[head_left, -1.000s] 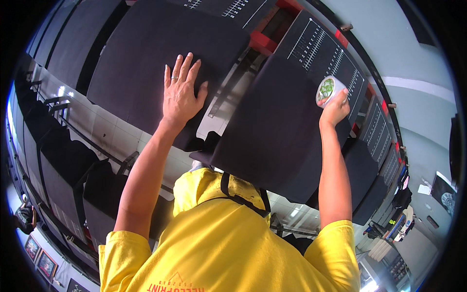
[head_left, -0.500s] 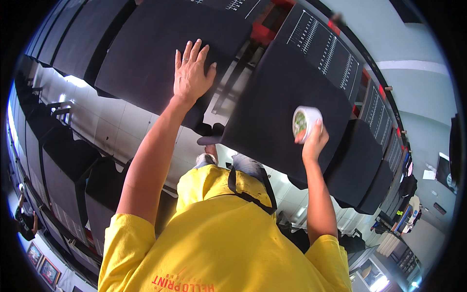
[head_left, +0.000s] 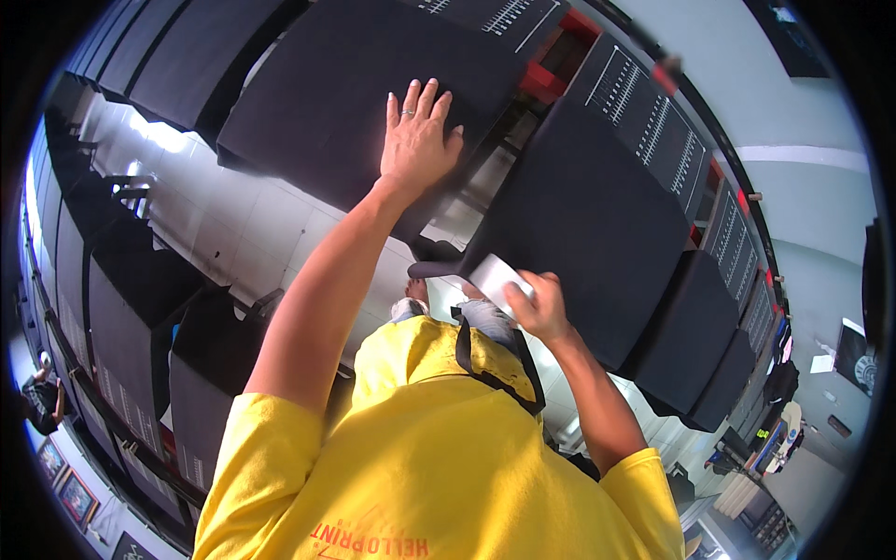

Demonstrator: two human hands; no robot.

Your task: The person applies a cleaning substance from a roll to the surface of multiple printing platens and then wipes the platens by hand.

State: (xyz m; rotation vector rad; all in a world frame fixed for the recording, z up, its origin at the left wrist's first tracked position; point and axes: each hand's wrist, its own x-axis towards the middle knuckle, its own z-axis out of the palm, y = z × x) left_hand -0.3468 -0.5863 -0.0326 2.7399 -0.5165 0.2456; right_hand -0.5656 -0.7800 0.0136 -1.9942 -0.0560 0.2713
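My left hand lies flat, fingers spread, on a black flat board at the upper middle; a ring shows on one finger. My right hand is close to my chest, at the near edge of a second black board, and grips a white roll of tape. Both boards have white ruler markings at their far ends. My yellow shirt fills the lower part of the view.
More black boards fan out in a ring to the left and right, joined by red brackets. A pale tiled floor shows below. Another person stands at the far left edge. Shelves and clutter sit at the lower right.
My right hand has brought the tape roll from the far right of the second board down to its near edge, by my chest. My left hand stayed flat on the first board.
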